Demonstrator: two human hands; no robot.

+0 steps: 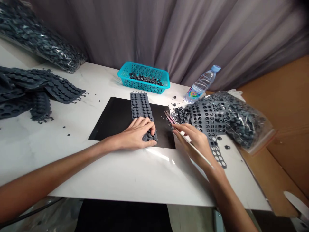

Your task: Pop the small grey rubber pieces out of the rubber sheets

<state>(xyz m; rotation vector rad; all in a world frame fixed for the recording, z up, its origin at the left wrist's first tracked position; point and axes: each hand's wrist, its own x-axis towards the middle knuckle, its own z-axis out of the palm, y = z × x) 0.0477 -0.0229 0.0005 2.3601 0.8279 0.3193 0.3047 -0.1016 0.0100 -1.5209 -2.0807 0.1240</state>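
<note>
A dark grey rubber sheet (140, 104) with rows of round studs lies lengthwise on a black mat (111, 117). My left hand (137, 133) rests over its near end, fingers curled and thumb at the near edge, holding it against the mat. Part of the sheet is hidden under that hand. Just right of the mat, my right hand (193, 138) is closed round long, thin tweezers (170, 118). Their two pinkish tips are apart and point at the mat's right side, away from the sheet. Small loose dark pieces (181, 114) lie beyond the tips.
A turquoise basket (143, 85) with small dark parts stands behind the mat. A water bottle (201, 84), a punched-out sheet (209, 116) and a filled plastic bag (251, 125) are at right. More studded sheets (64, 88) and a large bag (48, 42) are at left.
</note>
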